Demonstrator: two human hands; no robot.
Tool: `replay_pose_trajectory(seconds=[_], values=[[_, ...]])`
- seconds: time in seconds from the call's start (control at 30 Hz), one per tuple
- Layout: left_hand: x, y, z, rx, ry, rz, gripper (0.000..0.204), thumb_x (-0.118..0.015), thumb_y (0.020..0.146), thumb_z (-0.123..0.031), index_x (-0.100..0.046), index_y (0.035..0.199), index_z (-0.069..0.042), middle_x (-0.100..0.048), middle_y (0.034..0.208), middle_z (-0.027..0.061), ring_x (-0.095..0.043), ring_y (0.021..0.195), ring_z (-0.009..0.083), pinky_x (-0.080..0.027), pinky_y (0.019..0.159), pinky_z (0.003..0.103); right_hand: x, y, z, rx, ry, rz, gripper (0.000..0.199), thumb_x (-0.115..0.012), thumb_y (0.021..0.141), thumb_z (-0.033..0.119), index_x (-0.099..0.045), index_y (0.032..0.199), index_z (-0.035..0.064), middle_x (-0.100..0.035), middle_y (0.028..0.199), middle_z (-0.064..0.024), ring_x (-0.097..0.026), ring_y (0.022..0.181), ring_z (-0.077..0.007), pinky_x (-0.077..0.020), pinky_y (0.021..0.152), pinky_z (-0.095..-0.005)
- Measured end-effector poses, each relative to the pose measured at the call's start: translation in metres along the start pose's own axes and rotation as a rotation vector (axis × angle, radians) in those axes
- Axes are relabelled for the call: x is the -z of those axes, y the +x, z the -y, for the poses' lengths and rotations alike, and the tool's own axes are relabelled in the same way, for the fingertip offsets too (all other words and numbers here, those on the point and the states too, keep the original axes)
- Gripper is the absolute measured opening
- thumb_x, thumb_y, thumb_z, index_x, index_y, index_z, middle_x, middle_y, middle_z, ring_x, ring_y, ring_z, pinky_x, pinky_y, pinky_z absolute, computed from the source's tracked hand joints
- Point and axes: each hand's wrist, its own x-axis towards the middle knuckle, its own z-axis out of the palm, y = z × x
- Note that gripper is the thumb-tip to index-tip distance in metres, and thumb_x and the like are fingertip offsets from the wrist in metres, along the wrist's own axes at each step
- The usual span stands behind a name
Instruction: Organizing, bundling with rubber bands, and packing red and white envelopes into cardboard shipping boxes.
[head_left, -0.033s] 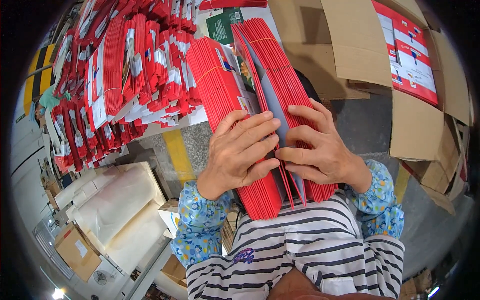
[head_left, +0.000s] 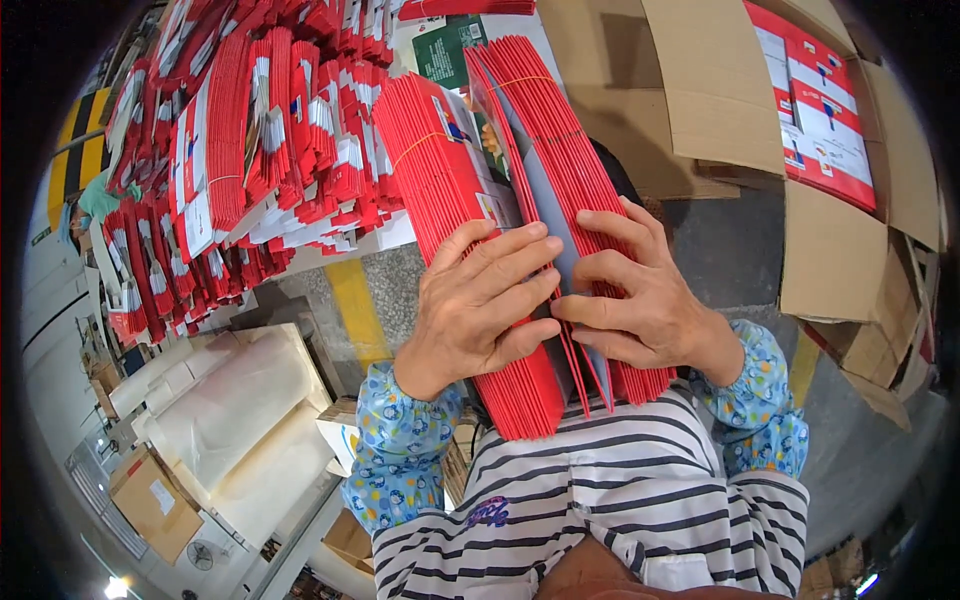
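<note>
Both hands work one thick stack of flat red cartons (head_left: 520,250), which rests against the striped shirt (head_left: 600,500) and runs from frame centre toward 12 o'clock. Left hand (head_left: 480,300) lies over the left half, fingers flat and pressed down on the top sheet. Right hand (head_left: 640,300) sits at 3 o'clock of it, fingertips tucked into the parted gap, thumb not visible. Judgement: hold the left half firmly clamped, separate with fingertips only, keep lower edges square against the body. More bundled red cartons (head_left: 260,170) are heaped at 10 o'clock; brown cardboard boxes (head_left: 800,150) at 2 o'clock.
</note>
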Motion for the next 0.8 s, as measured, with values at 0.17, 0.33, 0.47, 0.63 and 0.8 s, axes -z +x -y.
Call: replay_pose_trajectory(seconds=[0.17, 0.33, 0.47, 0.63, 0.8], values=[[-0.0019, -0.0021, 0.0001, 0.022, -0.039, 0.011, 0.038, -0.063, 0.087, -0.041, -0.070, 0.104, -0.008, -0.063, 0.125, 0.0128, -0.059, 0.118, 0.0317, -0.040, 0.097, 0.047, -0.0018, -0.0019, -0.0022, -0.005, 0.030, -0.025, 0.020, -0.073, 0.075, 0.022, -0.067, 0.093, 0.0151, -0.056, 0.103, -0.0040, -0.042, 0.128, -0.0358, -0.0232, 0.107, -0.0587], [-0.0009, -0.0036, 0.0017, 0.011, -0.052, -0.026, 0.041, -0.075, 0.077, -0.038, -0.069, 0.105, -0.009, -0.065, 0.115, 0.0097, -0.060, 0.116, 0.0267, -0.044, 0.094, 0.047, -0.0026, -0.0052, -0.0054, -0.043, 0.104, -0.076, 0.020, -0.074, 0.075, 0.023, -0.068, 0.091, 0.0150, -0.056, 0.105, -0.0059, -0.040, 0.130, -0.0358, -0.0224, 0.109, -0.0590], [0.0001, -0.0022, 0.0024, -0.010, -0.042, -0.029, 0.042, -0.075, 0.076, -0.038, -0.069, 0.105, -0.009, -0.065, 0.109, 0.0100, -0.061, 0.113, 0.0278, -0.045, 0.093, 0.047, -0.0033, -0.0023, -0.0019, -0.007, 0.019, -0.044, 0.019, -0.074, 0.075, 0.026, -0.066, 0.088, 0.0153, -0.054, 0.109, -0.0065, -0.041, 0.129, -0.0352, -0.0228, 0.108, -0.0587], [-0.0003, 0.0016, -0.0008, 0.018, -0.041, -0.066, 0.041, -0.078, 0.072, -0.036, -0.070, 0.100, -0.007, -0.063, 0.100, 0.0083, -0.061, 0.104, 0.0283, -0.045, 0.092, 0.048, -0.0021, -0.0015, -0.0012, -0.008, -0.012, -0.011, 0.020, -0.074, 0.075, 0.031, -0.064, 0.082, 0.0154, -0.053, 0.111, -0.0056, -0.041, 0.128, -0.0349, -0.0231, 0.108, -0.0585], [-0.0017, -0.0032, 0.0015, 0.036, -0.037, -0.071, 0.033, -0.079, 0.069, -0.029, -0.070, 0.090, -0.006, -0.062, 0.096, 0.0089, -0.060, 0.098, 0.0287, -0.046, 0.092, 0.048, 0.0032, 0.0001, -0.0016, -0.004, -0.018, -0.061, 0.026, -0.075, 0.076, 0.033, -0.067, 0.088, 0.0113, -0.058, 0.104, -0.0083, -0.043, 0.128, -0.0387, -0.0209, 0.110, -0.0615]])
